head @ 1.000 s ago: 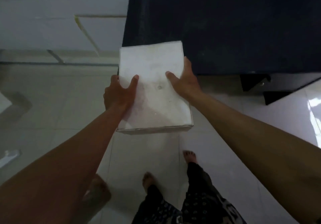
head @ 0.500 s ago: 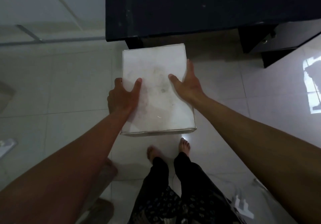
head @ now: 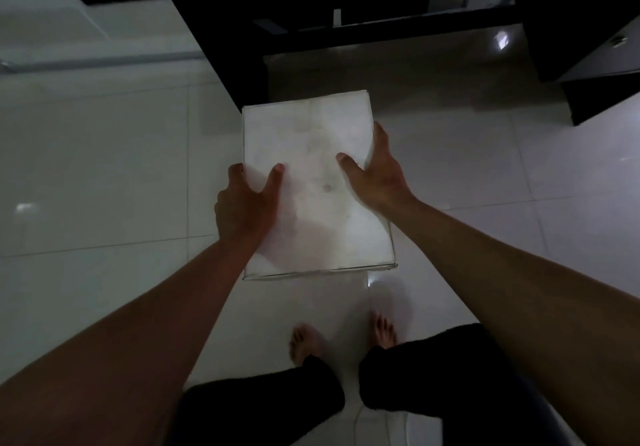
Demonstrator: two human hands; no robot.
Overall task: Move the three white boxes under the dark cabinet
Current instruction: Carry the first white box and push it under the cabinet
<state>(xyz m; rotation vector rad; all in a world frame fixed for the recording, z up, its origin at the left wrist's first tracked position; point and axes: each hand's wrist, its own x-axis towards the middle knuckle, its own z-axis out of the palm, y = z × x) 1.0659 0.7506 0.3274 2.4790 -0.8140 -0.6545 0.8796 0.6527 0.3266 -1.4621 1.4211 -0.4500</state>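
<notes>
Box: a white box (head: 317,186), flat and rectangular with a smudged top, was held level in the air above the tiled floor (head: 104,168), its far edge pointing toward the gap beneath the dark cabinet (head: 346,2) and close to it in this view.
Left hand: the left hand (head: 242,206) clasped the box's left edge, thumb laid on the top face and the fingers (head: 235,172) wrapped over the side, so it was closed on the box.
Right hand: the right hand (head: 375,172) clamped the right edge the same way, thumb on top, fingers down the side and mostly hidden.
Cabinet: its underside stood raised off the floor, with a shadowed open space behind the front edge; a dark leg or side panel (head: 235,65) came down just left of the box's far corner.
Person: bare feet (head: 306,345) stood together on the floor, directly behind the box, with the knees apparently bent.
Step in hand: carrying one box down toward the opening, judging by the low posture. Whether other boxes already lay under the cabinet could not be told; the recess was too dark.
Next move: lowering the box flat to the tiles, then sliding it forward into the gap, keeping right of the dark leg so the corner would not catch.
</notes>
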